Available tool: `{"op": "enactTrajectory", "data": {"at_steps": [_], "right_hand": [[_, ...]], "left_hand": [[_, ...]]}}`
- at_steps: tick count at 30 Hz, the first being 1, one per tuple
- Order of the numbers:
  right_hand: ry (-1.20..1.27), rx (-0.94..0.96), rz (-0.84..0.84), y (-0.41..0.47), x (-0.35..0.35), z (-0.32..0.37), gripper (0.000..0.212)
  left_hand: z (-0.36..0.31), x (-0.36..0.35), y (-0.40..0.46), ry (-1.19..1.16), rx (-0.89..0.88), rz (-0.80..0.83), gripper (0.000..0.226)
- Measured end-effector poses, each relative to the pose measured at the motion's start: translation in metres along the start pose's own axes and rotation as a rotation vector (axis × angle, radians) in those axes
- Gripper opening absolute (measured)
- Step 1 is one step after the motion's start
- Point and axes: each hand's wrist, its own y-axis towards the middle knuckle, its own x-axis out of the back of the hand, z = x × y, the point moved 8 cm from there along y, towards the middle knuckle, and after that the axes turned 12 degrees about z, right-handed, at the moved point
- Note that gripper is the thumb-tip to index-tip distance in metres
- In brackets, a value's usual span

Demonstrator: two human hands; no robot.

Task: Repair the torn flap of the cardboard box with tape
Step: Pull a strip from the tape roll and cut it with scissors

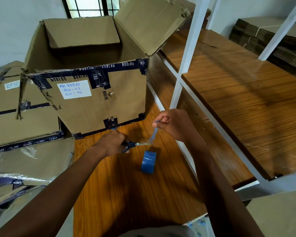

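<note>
My right hand (173,124) pinches the tape strip (153,135) taut, left hand (112,143) grips scissors (129,145) at its 3 o'clock (risk: slack strip folds, sticks to itself).

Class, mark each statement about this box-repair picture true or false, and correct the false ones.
1. The left hand holds blue-handled scissors. True.
2. The right hand pinches a strip of tape. True.
3. The blue tape roll sits inside the cardboard box. False: it hangs below the strip, over the wooden surface.
4. The box's top flaps are shut. False: they stand open.
5. The white label reads "BOX - 03". True.
</note>
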Motion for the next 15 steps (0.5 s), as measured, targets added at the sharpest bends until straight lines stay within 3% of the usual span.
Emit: {"op": "enactTrajectory", "data": {"at_steps": [6,12,15], "right_hand": [[0.102,-0.145,0.023,-0.006,-0.010,-0.022,0.008],[0.331,-0.286,0.117,-0.019,-0.034,-0.030,0.018],[0.352,-0.355,0.201,-0.027,-0.064,-0.031,0.058]], "left_hand": [[0.034,0.000,-0.006,-0.108,0.183,-0.170,0.041],[0.057,-0.069,-0.017,-0.063,0.456,0.124,0.042],[0.054,-0.091,-0.019,-0.032,0.451,0.262,0.043]]}}
